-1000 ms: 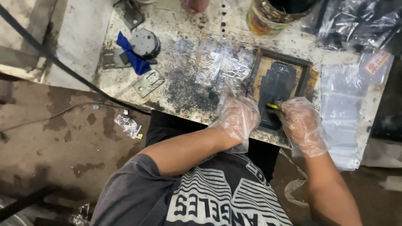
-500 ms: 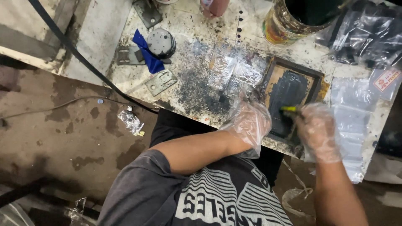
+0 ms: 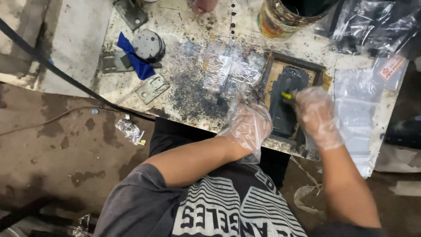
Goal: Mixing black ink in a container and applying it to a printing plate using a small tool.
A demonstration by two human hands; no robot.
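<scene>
Grimy table (image 3: 184, 87): gloved right hand (image 3: 316, 115) grips a yellow-tipped tool (image 3: 287, 95), mostly hidden, over the dark tray (image 3: 287, 103). Left hand (image 3: 249, 125) curls, empty, beside the tray's left edge. Both sit higher than before.

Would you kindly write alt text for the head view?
Two hands in clear plastic gloves work at a shallow dark-framed tray on a stained white bench: the right hand holds a small yellow-tipped tool over it, the left hand rests beside it.
</scene>
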